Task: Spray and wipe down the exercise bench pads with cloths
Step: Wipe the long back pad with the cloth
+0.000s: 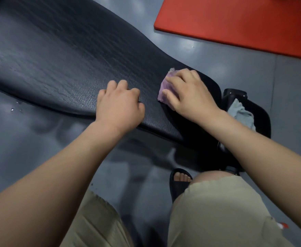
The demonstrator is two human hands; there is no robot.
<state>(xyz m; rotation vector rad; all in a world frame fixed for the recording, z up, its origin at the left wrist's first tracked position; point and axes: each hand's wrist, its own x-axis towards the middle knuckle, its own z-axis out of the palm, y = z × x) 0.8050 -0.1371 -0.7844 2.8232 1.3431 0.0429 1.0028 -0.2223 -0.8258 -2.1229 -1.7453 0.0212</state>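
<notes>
Fingers (173, 81) of the right hand (189, 93) lie spread, nearly flat, pressing the purple cloth (162, 87) onto the bench pad (57, 59). That's wiping pressure, I judge. The cloth peeks out at their nine o'clock. Further toward nine, the left hand (118, 106) is curled, holding nothing I can see, bracing on the pad. A blue cloth (240, 113) waits at four o'clock.

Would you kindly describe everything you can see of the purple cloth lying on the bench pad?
The purple cloth is a small, crumpled rag of soft-looking pale lilac fabric. It lies on the black, leather-textured bench pad near the pad's narrow end. The right hand covers most of it and presses it down, so only its left edge and a far corner peek out. The left hand rests on the pad beside it, not touching it.
</notes>
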